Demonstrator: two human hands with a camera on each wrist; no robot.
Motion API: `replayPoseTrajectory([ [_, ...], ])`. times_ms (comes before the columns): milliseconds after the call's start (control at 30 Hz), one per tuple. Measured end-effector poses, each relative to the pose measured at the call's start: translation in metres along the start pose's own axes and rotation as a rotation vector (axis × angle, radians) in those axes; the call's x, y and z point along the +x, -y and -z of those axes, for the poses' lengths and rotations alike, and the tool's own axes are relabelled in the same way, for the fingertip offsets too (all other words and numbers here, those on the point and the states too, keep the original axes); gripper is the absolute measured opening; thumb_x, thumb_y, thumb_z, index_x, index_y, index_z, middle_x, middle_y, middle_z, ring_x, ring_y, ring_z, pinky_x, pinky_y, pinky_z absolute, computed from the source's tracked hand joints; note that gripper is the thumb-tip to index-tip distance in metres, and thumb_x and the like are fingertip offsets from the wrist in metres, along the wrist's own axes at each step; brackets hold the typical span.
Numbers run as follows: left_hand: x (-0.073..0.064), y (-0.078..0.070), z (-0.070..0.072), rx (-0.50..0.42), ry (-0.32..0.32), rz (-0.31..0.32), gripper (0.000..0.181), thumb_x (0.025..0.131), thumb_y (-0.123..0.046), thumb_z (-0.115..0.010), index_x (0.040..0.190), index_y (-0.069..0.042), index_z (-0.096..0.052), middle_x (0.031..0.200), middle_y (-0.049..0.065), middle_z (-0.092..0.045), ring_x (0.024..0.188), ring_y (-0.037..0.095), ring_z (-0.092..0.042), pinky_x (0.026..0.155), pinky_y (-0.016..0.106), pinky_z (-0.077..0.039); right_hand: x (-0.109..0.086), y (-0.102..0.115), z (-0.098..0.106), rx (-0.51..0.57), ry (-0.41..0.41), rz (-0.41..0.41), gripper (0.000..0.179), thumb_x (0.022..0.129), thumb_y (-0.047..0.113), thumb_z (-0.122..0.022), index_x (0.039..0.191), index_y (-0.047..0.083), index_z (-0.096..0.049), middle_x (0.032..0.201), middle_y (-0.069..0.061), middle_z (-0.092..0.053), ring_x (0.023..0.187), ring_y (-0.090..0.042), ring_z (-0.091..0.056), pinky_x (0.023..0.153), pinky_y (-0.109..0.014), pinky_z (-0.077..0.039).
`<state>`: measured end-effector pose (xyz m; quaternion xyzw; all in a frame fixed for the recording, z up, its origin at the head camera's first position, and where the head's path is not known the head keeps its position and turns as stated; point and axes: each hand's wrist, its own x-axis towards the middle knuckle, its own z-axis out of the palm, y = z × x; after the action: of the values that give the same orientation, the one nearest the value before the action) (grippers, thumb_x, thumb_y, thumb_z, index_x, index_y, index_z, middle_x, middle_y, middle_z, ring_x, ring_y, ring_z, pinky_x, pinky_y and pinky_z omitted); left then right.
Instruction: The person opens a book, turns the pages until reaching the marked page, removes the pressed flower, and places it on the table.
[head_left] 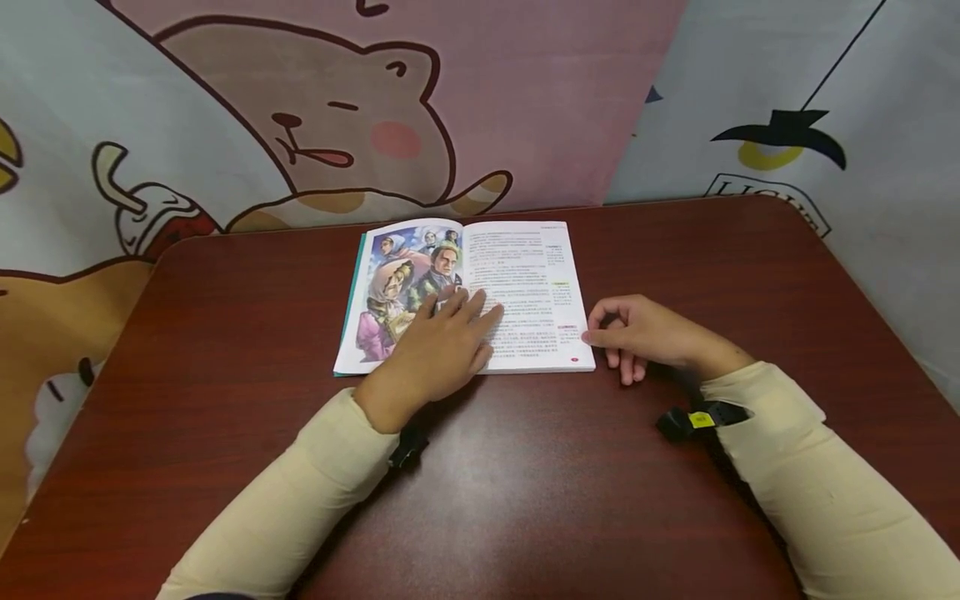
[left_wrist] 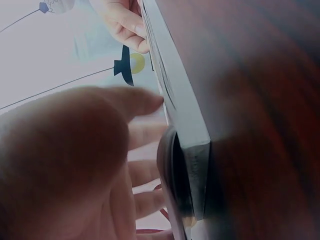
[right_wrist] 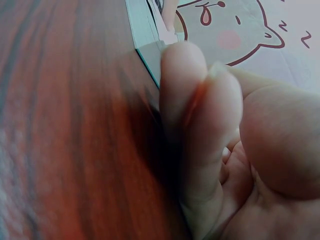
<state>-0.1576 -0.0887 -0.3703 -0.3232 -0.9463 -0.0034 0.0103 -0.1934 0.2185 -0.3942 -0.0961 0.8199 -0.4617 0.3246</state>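
Note:
An open book with a teal cover edge lies on the table, a colour illustration on its left page and printed text on its right. My left hand rests across the lower middle of the spread, fingers extended over the fold and the text. At the lower right edge of the book, my right hand pinches the page edge between thumb and index finger, its other fingers hanging loosely below. In the right wrist view, fingers block the exact contact. The left wrist view shows the book's thick page block from the side.
The dark red-brown wooden table reaches back to a cloth printed with cartoon animals. A black wrist device with a yellow label sits by the right cuff, and another black device by the left cuff.

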Motion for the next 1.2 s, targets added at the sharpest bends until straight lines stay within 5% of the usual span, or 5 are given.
replayPoseTrajectory([
  [367,0.001,0.0001,-0.0005,-0.009,0.064,-0.047,0.072,0.093,-0.062,-0.056,0.153,-0.025,-0.042,0.158,0.012,-0.041,0.144,0.036,-0.041,0.123,0.055,-0.019,0.0011,-0.0012,0.0003,0.008,0.005,-0.004,0.029,0.097,0.027,-0.066,0.106,0.001,-0.056,0.065,-0.011,-0.061,0.043,-0.021,-0.063,0.041,-0.037,-0.053],
  [1200,0.0002,0.0011,0.0011,-0.024,0.048,-0.062,0.059,0.098,-0.055,-0.053,0.151,-0.029,-0.046,0.157,0.01,-0.043,0.142,0.038,-0.043,0.122,0.057,-0.021,0.0,0.0032,0.0004,0.019,0.008,-0.029,0.027,0.103,0.027,-0.055,0.111,0.001,-0.055,0.065,-0.009,-0.061,0.044,-0.021,-0.064,0.043,-0.036,-0.054],
])
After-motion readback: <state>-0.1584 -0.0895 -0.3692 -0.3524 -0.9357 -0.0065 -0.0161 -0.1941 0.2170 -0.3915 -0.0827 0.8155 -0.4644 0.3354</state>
